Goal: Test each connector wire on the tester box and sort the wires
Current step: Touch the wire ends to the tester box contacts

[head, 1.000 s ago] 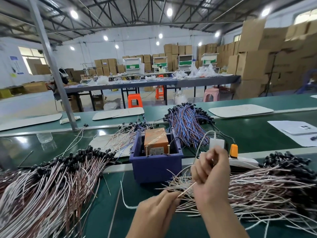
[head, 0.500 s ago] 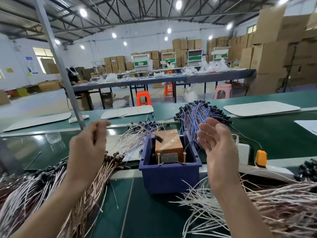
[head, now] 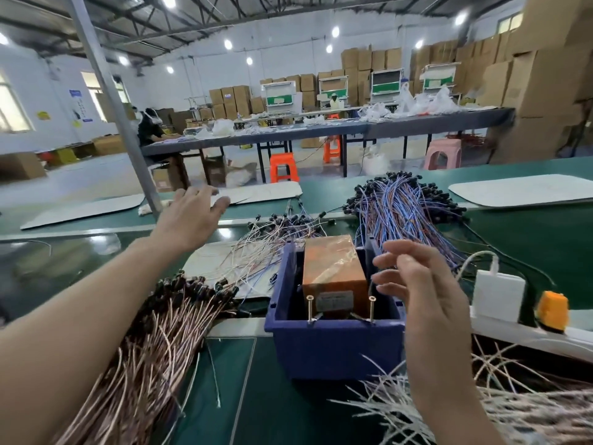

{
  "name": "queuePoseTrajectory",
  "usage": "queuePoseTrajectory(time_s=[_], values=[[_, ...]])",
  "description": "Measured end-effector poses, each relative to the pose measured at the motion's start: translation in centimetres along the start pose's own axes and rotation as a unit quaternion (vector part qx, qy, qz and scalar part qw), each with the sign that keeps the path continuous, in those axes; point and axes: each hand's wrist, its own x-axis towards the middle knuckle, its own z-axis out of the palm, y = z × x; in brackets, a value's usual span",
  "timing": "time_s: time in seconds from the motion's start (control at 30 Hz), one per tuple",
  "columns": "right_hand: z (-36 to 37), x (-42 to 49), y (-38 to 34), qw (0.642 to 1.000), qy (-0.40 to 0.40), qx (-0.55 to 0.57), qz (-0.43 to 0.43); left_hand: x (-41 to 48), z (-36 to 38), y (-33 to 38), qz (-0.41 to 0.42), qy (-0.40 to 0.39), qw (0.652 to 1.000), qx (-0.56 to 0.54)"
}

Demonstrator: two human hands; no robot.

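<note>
Blue bin point(head: 333, 345) is seen with the tester box point(head: 333, 271) inside it, and two free hands are held up by it.

The left hand point(head: 189, 216) is stretched out past the bin's far left side, with the fingers spread and let go. The right hand point(head: 420, 284) is held up just right of the bin, with the fingers loosely bent and nothing gripped. The box is stood upright in the bin, and two gold pins point(head: 310, 308) are set at its near end. Brown wires point(head: 154, 342) are piled left of the bin. White wires point(head: 481, 409) are piled to its near right. Blue wires point(head: 404, 213) are heaped behind it, and thin wires point(head: 272, 239) are spread behind it to the left. A white plug point(head: 497, 293) and an orange switch point(head: 553, 311) are placed right of the bin.
</note>
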Motion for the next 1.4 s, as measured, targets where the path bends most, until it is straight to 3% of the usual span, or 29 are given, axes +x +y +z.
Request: queuePoseTrajectory(time_s=[0.13, 0.33, 0.43, 0.53, 0.63, 0.73, 0.83, 0.93, 1.1, 1.4], values=[[1.2, -1.2, -0.5, 0.999, -0.037, -0.017, -0.017, -5.1, -1.0, -3.9, 0.002, -0.104, 0.993, 0.045], [1.9, -3.5, -2.0, 0.984, -0.007, -0.108, -0.140, -11.1, -1.3, -7.3, -0.033, -0.186, 0.977, 0.099], [1.2, -5.9, -1.5, 0.971, -0.029, -0.155, -0.180, -13.2, -0.4, -7.3, -0.044, -0.212, 0.968, 0.125], [0.0, -9.0, 0.6, 0.938, -0.062, -0.246, -0.235, -14.4, 0.5, -6.7, -0.047, -0.196, 0.968, 0.147], [-1.6, -11.0, 2.9, 0.891, -0.078, -0.338, -0.292, -15.2, 1.1, -6.0, -0.063, -0.120, 0.979, 0.153], [-2.1, -11.1, 4.1, 0.863, -0.101, -0.392, -0.302, -15.5, 0.8, -6.7, -0.139, -0.046, 0.976, 0.158], [-2.1, -11.0, 4.6, 0.848, -0.111, -0.425, -0.298, -16.2, 0.6, -8.2, -0.253, -0.104, 0.953, 0.133], [-2.3, -11.2, 4.8, 0.843, -0.127, -0.433, -0.293, -17.1, 1.2, -9.4, -0.256, -0.139, 0.954, 0.067], [-2.2, -11.4, 4.9, 0.843, -0.152, -0.438, -0.272, -18.3, 1.2, -10.2, -0.232, -0.094, 0.968, 0.003], [-2.5, -11.5, 4.4, 0.856, -0.167, -0.441, -0.210, -19.4, 1.6, -9.0, -0.261, -0.030, 0.959, -0.107]])
